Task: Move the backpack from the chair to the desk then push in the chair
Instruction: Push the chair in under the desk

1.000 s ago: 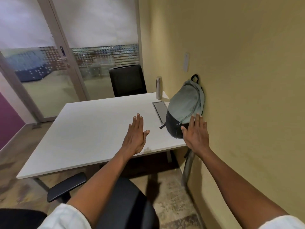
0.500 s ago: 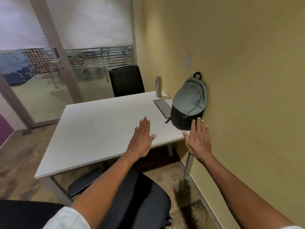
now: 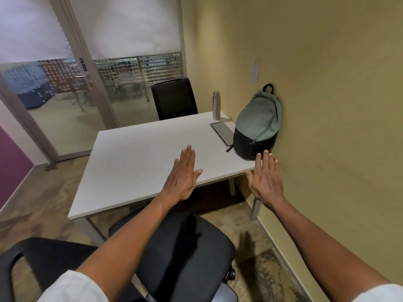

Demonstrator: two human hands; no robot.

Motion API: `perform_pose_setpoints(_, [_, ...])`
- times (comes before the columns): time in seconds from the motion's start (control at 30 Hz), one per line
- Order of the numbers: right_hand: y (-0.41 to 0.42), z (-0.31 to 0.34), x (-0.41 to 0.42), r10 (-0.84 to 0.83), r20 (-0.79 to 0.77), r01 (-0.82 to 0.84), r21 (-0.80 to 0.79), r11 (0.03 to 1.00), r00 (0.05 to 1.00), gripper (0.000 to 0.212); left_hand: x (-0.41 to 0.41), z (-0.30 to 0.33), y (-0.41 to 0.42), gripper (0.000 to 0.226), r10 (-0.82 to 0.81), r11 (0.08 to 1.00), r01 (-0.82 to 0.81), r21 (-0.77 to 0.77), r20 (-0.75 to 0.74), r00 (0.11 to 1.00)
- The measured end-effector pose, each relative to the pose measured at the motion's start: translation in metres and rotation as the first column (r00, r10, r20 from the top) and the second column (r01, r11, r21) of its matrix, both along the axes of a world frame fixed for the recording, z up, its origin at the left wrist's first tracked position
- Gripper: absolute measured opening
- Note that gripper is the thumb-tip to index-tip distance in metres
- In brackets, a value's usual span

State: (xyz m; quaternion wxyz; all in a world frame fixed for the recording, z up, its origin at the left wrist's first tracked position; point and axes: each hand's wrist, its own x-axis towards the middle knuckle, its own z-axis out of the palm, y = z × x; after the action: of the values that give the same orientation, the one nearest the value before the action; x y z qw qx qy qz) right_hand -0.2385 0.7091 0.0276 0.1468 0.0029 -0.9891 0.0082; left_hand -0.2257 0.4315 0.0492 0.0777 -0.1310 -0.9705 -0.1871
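A grey-green backpack (image 3: 258,122) with a black base stands upright on the white desk (image 3: 139,158), at its right side, leaning on the yellow wall. Both of my hands are flat with fingers spread and hold nothing. My left hand (image 3: 184,174) hovers over the desk's near edge. My right hand (image 3: 266,178) is just in front of the backpack, apart from it. The black office chair (image 3: 187,247) stands below my arms, its seat in front of the desk's near edge, pulled out from under it.
A steel bottle (image 3: 216,105) and a flat dark panel (image 3: 222,132) lie behind the backpack. Another black chair (image 3: 174,98) sits at the desk's far side. A glass door (image 3: 43,94) is at the left; the yellow wall (image 3: 327,105) runs close along the right.
Both hands have drawn back toward me, away from the backpack; the right hand no longer touches it. The view has pulled back and more of the near chair shows.
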Motion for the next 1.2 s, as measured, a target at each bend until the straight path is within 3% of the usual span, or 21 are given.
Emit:
perform_pose_setpoints(0.47, [-0.115,0.005,0.080,-0.113,-0.035,0.116,0.083,0.990,0.993,0.071,0.044,-0.006,-0.111,0.067,-0.146,0.989,0.146,0.037,-0.021,0.989])
perform_pose_setpoints(0.7, [-0.185,0.023,0.118,-0.188,-0.063,0.190,0.035,0.981,0.980,0.071,0.073,0.016,-0.180,0.068,-0.218,0.976,0.218,0.000,-0.007,0.976])
perform_pose_setpoints(1.2, [-0.238,0.046,0.140,-0.267,-0.084,0.267,-0.007,0.964,0.960,0.071,0.074,0.036,-0.233,0.068,-0.253,0.967,0.256,0.018,-0.105,0.962])
